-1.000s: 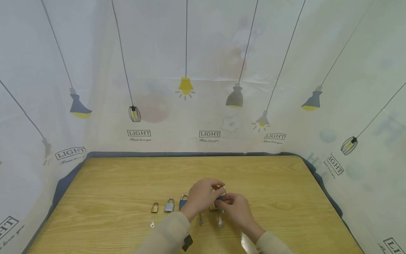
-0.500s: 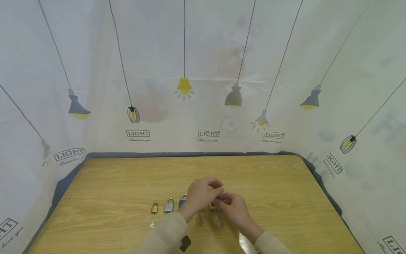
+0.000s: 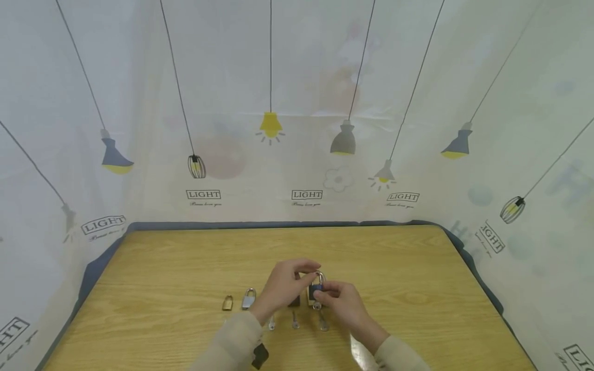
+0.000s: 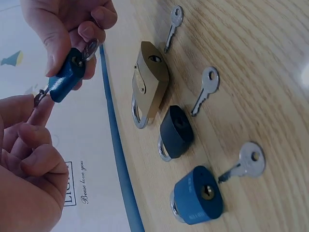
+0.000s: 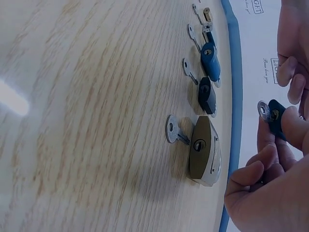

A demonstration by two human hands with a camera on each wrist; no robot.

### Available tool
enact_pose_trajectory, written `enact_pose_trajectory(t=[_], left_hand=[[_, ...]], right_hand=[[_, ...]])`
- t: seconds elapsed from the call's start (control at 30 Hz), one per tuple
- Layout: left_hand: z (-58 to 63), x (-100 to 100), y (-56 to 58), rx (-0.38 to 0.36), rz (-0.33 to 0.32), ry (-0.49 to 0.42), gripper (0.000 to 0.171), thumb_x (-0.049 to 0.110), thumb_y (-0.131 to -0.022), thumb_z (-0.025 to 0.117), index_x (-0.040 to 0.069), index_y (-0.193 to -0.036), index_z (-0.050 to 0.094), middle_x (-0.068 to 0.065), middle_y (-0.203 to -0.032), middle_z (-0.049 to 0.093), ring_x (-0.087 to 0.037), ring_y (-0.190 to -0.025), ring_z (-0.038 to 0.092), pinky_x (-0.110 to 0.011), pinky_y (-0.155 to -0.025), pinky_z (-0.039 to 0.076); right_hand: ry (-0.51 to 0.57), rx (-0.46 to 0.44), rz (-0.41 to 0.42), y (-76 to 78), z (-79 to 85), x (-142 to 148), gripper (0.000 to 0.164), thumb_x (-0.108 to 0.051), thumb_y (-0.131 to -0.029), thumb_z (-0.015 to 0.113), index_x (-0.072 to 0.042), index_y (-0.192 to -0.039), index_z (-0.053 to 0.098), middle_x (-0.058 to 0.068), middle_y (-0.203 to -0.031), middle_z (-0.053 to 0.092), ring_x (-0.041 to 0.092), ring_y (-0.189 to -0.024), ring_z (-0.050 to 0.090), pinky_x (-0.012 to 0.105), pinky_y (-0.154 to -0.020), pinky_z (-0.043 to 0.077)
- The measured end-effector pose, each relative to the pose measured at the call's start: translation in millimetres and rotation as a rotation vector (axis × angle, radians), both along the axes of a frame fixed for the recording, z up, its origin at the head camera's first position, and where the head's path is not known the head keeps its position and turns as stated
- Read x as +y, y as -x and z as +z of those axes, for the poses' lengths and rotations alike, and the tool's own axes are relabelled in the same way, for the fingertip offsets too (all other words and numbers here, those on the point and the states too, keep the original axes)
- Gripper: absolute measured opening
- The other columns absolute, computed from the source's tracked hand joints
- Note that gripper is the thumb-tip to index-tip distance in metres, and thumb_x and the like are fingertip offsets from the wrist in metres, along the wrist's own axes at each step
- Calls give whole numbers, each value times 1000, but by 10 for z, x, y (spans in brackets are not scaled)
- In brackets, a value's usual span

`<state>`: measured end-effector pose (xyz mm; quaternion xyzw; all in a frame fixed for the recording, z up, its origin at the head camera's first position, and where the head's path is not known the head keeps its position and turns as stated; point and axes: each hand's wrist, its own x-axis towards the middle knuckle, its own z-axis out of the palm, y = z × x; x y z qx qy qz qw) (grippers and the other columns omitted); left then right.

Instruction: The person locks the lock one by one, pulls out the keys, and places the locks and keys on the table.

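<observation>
A small blue padlock (image 4: 67,75) is held up above the table, its shackle upward in the head view. My right hand (image 3: 345,305) grips its body between thumb and fingers. A key (image 5: 263,110) sticks out at the keyhole end. At the other end, my left hand (image 3: 285,285) pinches the shackle, its fingertips partly covering it in the left wrist view. Beneath the hands stand a large brass padlock (image 4: 150,87), a black padlock (image 4: 176,131) and another blue padlock (image 4: 198,195). The left hand hides that blue one in the head view.
A small brass padlock (image 3: 227,303) and a silver padlock (image 3: 249,299) continue the row leftward. Loose keys lie before the row, among them one key (image 4: 206,89) by the black padlock. The wooden table (image 3: 394,268) ends at a printed curtain (image 3: 306,154).
My left hand has shifted slightly left, uncovering the held padlock and its shackle in the head view. It now covers the blue padlock on the table. The right hand has barely moved.
</observation>
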<state>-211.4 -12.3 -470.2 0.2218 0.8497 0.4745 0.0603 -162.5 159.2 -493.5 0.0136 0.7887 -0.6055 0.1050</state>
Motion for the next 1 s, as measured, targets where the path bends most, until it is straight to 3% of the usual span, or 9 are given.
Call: enact_pose_trajectory(t=[0.4, 0.6, 1.0], left_hand=[[-50, -90, 0, -13, 90, 49, 11, 27, -90, 66, 22, -99, 71, 14, -89, 69, -9, -73, 56, -29, -64, 47], [-69, -88, -1, 16, 86, 38, 11, 28, -90, 66, 21, -96, 72, 14, -82, 68, -11, -67, 54, -28, -57, 46], [-89, -76, -1, 9, 84, 42, 11, 29, -91, 66, 21, -94, 72, 15, -84, 68, -10, -72, 55, -29, -62, 46]], right_hand=[[-20, -3, 15, 2, 29, -34, 31, -28, -88, 67, -4, -107, 66, 6, -101, 69, 19, -95, 62, 47, -90, 48], [-33, 10, 23, 16, 2, -22, 28, -27, -88, 67, -4, -105, 67, 7, -102, 69, 20, -96, 63, 45, -90, 50], [-81, 32, -51, 4, -16, -95, 22, -20, -88, 68, -1, -99, 66, 7, -92, 69, 18, -86, 64, 38, -80, 53]])
